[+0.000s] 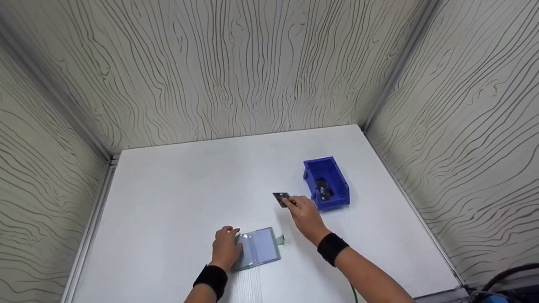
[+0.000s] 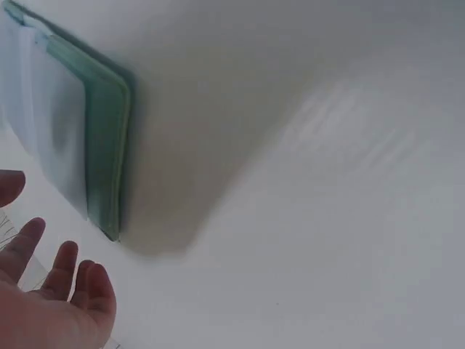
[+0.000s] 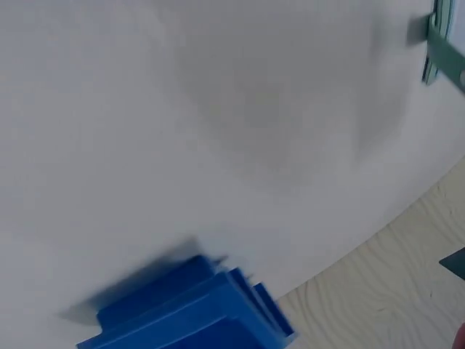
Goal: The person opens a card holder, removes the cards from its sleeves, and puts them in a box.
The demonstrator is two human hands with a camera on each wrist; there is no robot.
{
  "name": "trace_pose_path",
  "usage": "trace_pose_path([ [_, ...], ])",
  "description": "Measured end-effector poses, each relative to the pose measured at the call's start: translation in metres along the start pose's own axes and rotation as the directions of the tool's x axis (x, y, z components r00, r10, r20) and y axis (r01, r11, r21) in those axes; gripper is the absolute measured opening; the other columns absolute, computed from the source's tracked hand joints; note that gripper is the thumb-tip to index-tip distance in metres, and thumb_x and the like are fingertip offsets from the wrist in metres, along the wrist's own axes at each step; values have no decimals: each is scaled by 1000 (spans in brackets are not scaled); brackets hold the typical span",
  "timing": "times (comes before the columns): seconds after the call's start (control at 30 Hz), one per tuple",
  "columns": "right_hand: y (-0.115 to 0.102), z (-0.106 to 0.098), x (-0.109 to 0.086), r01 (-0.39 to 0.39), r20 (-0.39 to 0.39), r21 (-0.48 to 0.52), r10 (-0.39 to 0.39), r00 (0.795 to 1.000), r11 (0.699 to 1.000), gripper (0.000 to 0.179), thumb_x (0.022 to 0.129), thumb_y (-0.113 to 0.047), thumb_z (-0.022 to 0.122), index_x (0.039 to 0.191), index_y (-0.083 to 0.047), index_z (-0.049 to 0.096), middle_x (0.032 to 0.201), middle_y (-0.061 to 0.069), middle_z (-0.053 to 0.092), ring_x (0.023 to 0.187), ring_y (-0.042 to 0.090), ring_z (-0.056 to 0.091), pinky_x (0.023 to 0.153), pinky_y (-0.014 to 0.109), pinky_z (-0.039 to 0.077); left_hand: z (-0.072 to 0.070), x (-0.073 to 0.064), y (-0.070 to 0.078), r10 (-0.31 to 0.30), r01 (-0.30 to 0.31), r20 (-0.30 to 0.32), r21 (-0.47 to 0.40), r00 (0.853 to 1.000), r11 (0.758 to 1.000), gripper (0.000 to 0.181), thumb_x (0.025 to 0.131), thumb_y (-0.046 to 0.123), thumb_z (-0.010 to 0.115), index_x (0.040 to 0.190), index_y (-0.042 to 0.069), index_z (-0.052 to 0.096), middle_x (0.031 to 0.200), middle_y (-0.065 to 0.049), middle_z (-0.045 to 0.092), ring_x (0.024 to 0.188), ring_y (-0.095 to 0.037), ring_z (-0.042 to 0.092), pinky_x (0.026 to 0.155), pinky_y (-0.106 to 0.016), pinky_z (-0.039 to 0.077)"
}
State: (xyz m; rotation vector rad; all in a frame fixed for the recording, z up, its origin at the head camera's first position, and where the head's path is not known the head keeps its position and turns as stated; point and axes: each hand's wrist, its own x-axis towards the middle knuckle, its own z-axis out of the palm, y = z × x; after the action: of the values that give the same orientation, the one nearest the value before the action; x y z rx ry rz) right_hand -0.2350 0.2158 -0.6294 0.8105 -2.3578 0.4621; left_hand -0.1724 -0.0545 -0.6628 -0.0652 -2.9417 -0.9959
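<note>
A light-green card holder [image 1: 266, 249] with clear plastic sleeves lies open on the white table, its strap [image 1: 280, 240] sticking out to the right. My left hand [image 1: 225, 247] is at the holder's left edge; in the left wrist view its fingers [image 2: 62, 273] are spread and loosely bent beside the green cover [image 2: 105, 145]. Whether they touch it I cannot tell. Between thumb and fingers, my right hand [image 1: 306, 219] pinches a black card [image 1: 279, 198] above the table. Only a dark corner of the card [image 3: 455, 263] shows in the right wrist view.
Just beyond the right hand stands a blue plastic bin [image 1: 344, 197] with several black cards [image 1: 323, 189] inside. Wood-grain panels [image 1: 236, 75] enclose the table [image 1: 181, 189] at the back and sides. A green cable [image 1: 354, 293] runs beneath the right forearm.
</note>
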Motion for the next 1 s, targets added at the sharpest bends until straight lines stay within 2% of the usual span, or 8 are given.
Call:
trace_pose_path([
  [0.07,17,-6,3,-51,-57,-18,50,997,999,35,84,0,69,118,-10,70,105,8,64,93,25,59,77,41,52,1,-1,-3,31,-31,-5,64,1000,997,40,74,9,76,112,1,68,117,-19,58,111,-39,53,86,-53,48],
  [0.17,44,-11,4,-147,-126,-54,139,982,988,32,85,0,68,116,-8,71,106,10,64,94,29,58,76,47,50,2,-2,-6,59,-59,6,136,998,989,41,72,11,79,110,1,69,116,-19,59,109,-38,53,82,-53,49],
  [0.3,71,-16,1,-287,-155,-113,269,951,951,30,86,0,67,116,-2,69,108,15,62,95,34,57,77,50,48,3,-5,-4,30,-36,40,177,999,984,41,72,11,80,110,2,69,114,-18,58,108,-34,52,82,-51,50],
  [0.47,95,-18,-9,-385,-102,-191,372,922,903,31,86,4,63,116,3,67,110,19,61,100,38,56,80,51,47,6,-6,-2,-54,44,80,119,995,992,43,75,8,79,116,3,67,115,-15,54,107,-30,49,86,-50,49],
  [0.67,111,-11,-17,-394,19,-287,417,909,873,28,88,4,56,113,3,69,108,21,61,99,40,56,79,53,47,12,-4,-3,-112,103,101,87,989,991,46,76,8,79,120,5,66,116,-13,52,107,-29,47,87,-48,50],
  [0.83,115,-4,-25,-418,144,-331,483,864,846,28,88,1,58,114,2,69,109,21,61,99,40,55,79,53,46,19,-7,-5,-184,171,161,90,970,981,48,77,10,78,123,7,64,116,-10,51,106,-25,47,91,-46,49],
  [0.9,116,-2,-24,-425,171,-340,500,849,839,28,89,1,58,114,2,69,110,22,60,101,41,54,82,54,45,19,-5,-6,-189,176,163,86,968,981,49,77,10,78,124,8,64,116,-9,51,105,-24,47,91,-45,49],
  [1.0,118,0,-14,-436,182,-339,513,839,834,28,90,0,56,116,3,68,113,22,59,105,42,53,85,55,44,14,1,-7,-141,131,125,79,982,988,49,76,9,79,122,6,64,114,-9,51,103,-24,47,88,-45,50],
])
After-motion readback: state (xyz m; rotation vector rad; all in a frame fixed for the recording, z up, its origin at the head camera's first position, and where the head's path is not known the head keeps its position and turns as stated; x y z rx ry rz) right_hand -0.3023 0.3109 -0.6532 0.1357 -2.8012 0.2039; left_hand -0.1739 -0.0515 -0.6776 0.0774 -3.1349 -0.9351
